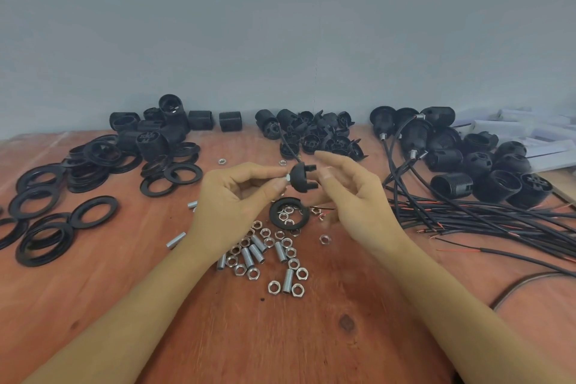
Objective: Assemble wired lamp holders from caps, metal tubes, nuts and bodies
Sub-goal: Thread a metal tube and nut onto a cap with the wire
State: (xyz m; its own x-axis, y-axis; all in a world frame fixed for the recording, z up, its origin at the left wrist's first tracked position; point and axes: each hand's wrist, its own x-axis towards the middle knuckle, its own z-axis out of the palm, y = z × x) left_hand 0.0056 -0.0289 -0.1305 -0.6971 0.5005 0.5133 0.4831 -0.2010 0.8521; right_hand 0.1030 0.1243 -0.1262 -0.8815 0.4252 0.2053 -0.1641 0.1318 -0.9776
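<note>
Pinched between the thumb and forefinger tips [279, 185] of the left hand [237, 199]: a short metal tube [287, 178], seated at the crown of a black cap [303, 172]; tube end or nut not separable at this size. Opposite, fingers [327, 156] of the right hand [355, 199] loosely spread and slightly curved, thumb close beside the cap's prongs; contact with the cap not resolvable. Held in the air above the table [311, 337], crown toward the left hand, prongs toward the right, with a black wire [288, 146] running from the cap up and back toward the pile of caps [324, 137].

Judged step: threading the tube into the cap. To do it well:
- Brace the cap by its rim with the right fingers.
- Set the tube square to the hole and start with light turns of the pinch alone.
- Back off at any binding rather than force a crossed thread.
- Leave the wire slack and clear of the threads.

Directly below: a black ring [276, 212] with nuts inside, then loose nuts and tubes [265, 256]. Farther out: rings [93, 212] at left, threaded bodies [156, 134] behind, wired holders [452, 146] at right.
</note>
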